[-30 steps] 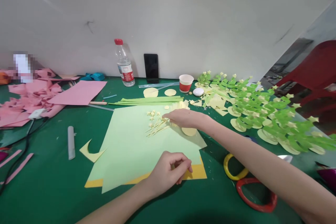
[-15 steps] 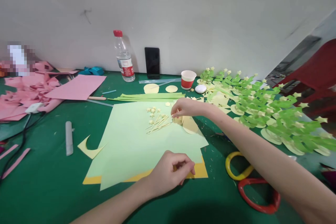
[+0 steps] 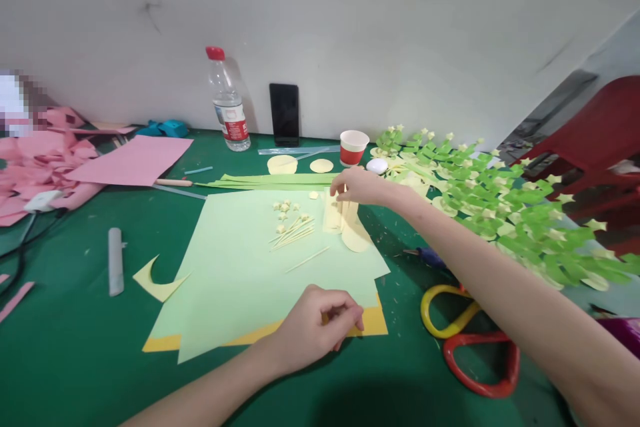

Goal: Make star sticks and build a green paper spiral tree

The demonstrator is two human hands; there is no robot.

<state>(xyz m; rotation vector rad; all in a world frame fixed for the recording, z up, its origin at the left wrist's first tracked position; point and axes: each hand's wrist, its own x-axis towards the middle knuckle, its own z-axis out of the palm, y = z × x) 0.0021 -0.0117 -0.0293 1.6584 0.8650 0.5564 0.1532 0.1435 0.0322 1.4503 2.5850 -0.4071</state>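
My left hand [image 3: 320,320] rests curled on the front edge of the light green paper sheets [image 3: 240,287]; its fingers hide whatever may be in them. At the back right of the sheets, my right hand [image 3: 357,185] has its fingers closed at the top of some pale yellow paper strips [image 3: 334,217]. Beside these lies a pale yellow paper disc [image 3: 357,238]. To their left is a bunch of thin pale sticks [image 3: 294,233], with small folded paper stars [image 3: 283,208] behind it. One single thin stick [image 3: 307,259] lies apart, nearer to me.
Scissors [image 3: 483,363] with yellow and red handles lie under my right forearm. Green paper sprigs with stars [image 3: 530,213] crowd the right side. At the back stand a water bottle [image 3: 234,123], a phone [image 3: 285,115] and a paper cup [image 3: 353,149]. Pink paper [image 3: 133,160] is at left.
My right hand has moved back from the stick ends to the pale yellow strips. One stick now lies separate from the bunch. My left hand stays curled; the view has shifted slightly.
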